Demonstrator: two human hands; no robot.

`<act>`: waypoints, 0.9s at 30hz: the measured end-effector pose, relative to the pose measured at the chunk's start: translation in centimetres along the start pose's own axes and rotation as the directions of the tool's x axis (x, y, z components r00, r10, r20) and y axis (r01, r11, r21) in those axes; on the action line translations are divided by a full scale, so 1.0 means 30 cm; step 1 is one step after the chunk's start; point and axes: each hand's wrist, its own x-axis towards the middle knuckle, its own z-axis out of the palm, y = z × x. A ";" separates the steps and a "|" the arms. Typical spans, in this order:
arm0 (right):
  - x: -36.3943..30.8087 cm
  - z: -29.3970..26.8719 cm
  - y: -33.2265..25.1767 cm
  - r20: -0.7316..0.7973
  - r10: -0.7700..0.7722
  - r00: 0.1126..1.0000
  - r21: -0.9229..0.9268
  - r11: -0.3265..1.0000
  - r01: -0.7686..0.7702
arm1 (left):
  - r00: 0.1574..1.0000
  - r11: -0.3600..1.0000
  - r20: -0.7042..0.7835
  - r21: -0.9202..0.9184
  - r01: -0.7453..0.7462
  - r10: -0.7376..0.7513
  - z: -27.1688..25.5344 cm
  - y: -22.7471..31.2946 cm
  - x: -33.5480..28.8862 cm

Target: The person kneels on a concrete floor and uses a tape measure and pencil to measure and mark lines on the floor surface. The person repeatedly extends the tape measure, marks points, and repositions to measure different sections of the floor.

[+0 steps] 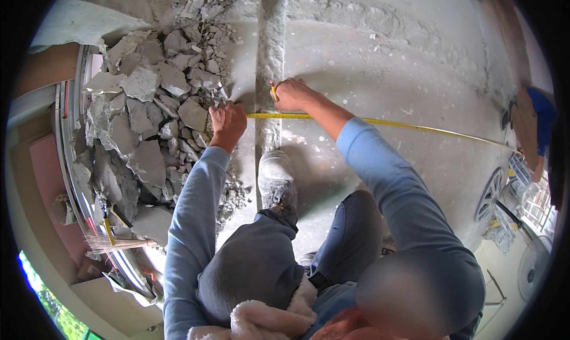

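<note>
A yellow tape measure (380, 122) is stretched across the grey concrete floor (368, 73), running from my left hand far out to the right. My left hand (228, 124) is closed on its near end, beside the rubble; what its fingers cover is hidden. My right hand (293, 95) grips a short yellow pencil (274, 92) with a reddish end, held over a rough channel (271, 49) cut in the floor. The tape crosses this channel just below that hand, and my right forearm passes over the tape.
A heap of broken concrete (145, 114) fills the left side. My dusty shoe (276, 177) stands on the channel. Near the left frame lies a straw broom (122, 241). A wheel (489, 193), a blue object (540, 120) and a plastic bag (500, 235) are at the right.
</note>
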 end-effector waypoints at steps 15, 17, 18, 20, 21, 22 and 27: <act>-0.030 0.017 0.020 -0.141 -0.013 0.990 0.062 0.998 0.022 | 0.999 1.000 -0.036 0.012 -0.022 0.022 0.023 -0.009 -0.007; -0.032 0.010 0.028 -0.097 -0.046 0.994 0.035 0.998 0.050 | 0.999 1.000 -0.041 0.009 -0.021 0.022 0.018 -0.009 -0.007; -0.031 0.010 0.028 -0.125 -0.037 0.991 0.037 0.998 0.042 | 1.000 1.000 -0.023 -0.003 -0.018 0.018 0.016 -0.008 -0.008; -0.029 0.012 0.026 -0.173 -0.003 0.985 0.033 0.999 0.009 | 1.000 1.000 -0.013 -0.002 -0.016 0.016 0.013 -0.006 -0.008; -0.031 0.012 0.026 -0.171 -0.013 0.985 0.036 0.999 0.019 | 1.000 1.000 0.003 -0.010 -0.012 0.012 0.011 -0.007 -0.009; -0.032 0.012 0.025 -0.157 -0.015 0.988 0.040 0.999 0.022 | 1.000 1.000 -0.001 -0.003 -0.010 0.010 0.009 -0.009 -0.010; -0.037 -0.015 0.043 -0.218 0.058 0.974 0.178 0.984 -0.018 | 0.999 0.999 0.039 -0.031 0.016 -0.015 0.005 -0.004 -0.003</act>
